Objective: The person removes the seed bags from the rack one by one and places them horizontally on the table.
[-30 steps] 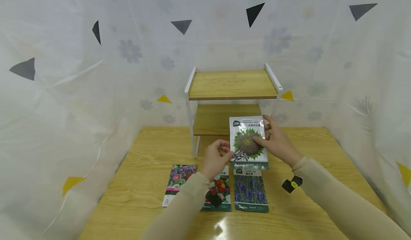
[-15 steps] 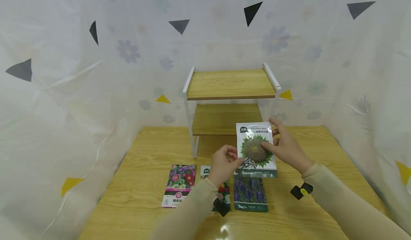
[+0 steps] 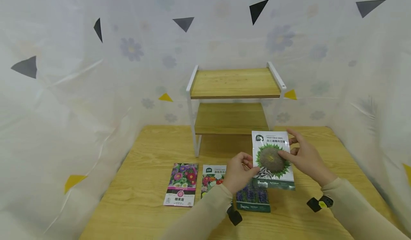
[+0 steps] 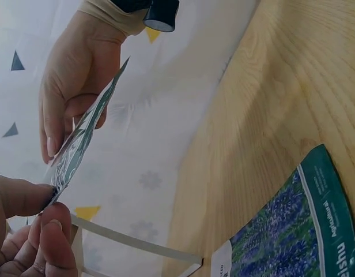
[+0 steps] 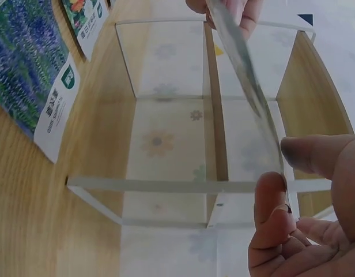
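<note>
Both hands hold up a white seed packet (image 3: 272, 158) with a big sunflower head printed on it. My left hand (image 3: 239, 172) pinches its lower left edge between thumb and fingers. On the right edge, my right hand (image 3: 306, 158) grips it, thumb on the front and fingers behind. The left wrist view shows the packet (image 4: 79, 144) nearly edge-on. Below it lies a purple-flower seed packet (image 3: 253, 200), its top hidden. A red-and-white-flower packet (image 3: 213, 177) is partly covered by the left hand and sleeve. Farther left lies a pink-banded flower packet (image 3: 181, 184).
A two-tier wooden shelf (image 3: 236, 83) with a white frame stands behind the hands at the back of the wooden table (image 3: 138, 197). Its lower board (image 3: 231, 118) sits close behind the held packet. White patterned sheeting (image 3: 218, 51) hangs at the back and sides.
Both hands have carried the sunflower packet to the right and down, nearer the table's front. More of the two left packets shows. The grip stays the same.
</note>
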`<state>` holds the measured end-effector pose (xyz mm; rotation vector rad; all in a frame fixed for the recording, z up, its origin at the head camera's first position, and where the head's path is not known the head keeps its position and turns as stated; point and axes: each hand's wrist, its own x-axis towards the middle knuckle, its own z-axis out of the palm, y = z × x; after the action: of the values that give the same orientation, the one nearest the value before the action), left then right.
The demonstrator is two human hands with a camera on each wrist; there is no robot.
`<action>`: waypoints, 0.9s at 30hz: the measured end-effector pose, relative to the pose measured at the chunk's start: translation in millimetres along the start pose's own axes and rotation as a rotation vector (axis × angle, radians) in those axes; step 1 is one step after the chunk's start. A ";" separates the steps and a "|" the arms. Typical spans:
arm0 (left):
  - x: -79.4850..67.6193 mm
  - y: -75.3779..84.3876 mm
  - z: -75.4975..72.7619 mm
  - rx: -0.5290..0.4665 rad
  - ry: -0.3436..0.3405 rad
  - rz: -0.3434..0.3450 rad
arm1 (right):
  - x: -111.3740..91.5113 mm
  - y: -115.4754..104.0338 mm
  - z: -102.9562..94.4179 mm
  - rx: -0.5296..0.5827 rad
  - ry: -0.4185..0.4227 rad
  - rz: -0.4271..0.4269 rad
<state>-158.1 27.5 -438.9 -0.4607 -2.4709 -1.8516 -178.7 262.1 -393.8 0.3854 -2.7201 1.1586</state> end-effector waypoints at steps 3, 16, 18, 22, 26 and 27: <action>-1.6 -1.8 8.1 -0.014 -0.009 -0.002 | -5.5 6.3 -2.0 0.006 -0.002 0.022; -8.3 -7.5 28.6 0.026 -0.111 -0.034 | -19.5 29.6 -3.7 0.031 -0.057 0.102; -10.2 -8.0 30.9 0.060 -0.122 -0.032 | -21.3 34.6 -3.8 0.048 -0.081 0.129; -12.2 -10.8 35.8 0.134 -0.131 -0.033 | -23.0 47.2 -2.1 0.063 -0.131 0.179; -13.0 -16.0 42.0 0.168 -0.173 -0.055 | -24.3 61.0 2.0 0.062 -0.186 0.212; -13.3 -17.2 43.5 0.174 -0.188 -0.062 | -24.8 64.2 3.5 0.063 -0.197 0.222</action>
<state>-142.7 61.1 -470.4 -0.5805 -2.7688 -1.6636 -174.2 306.7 -446.1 0.2194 -2.9640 1.3291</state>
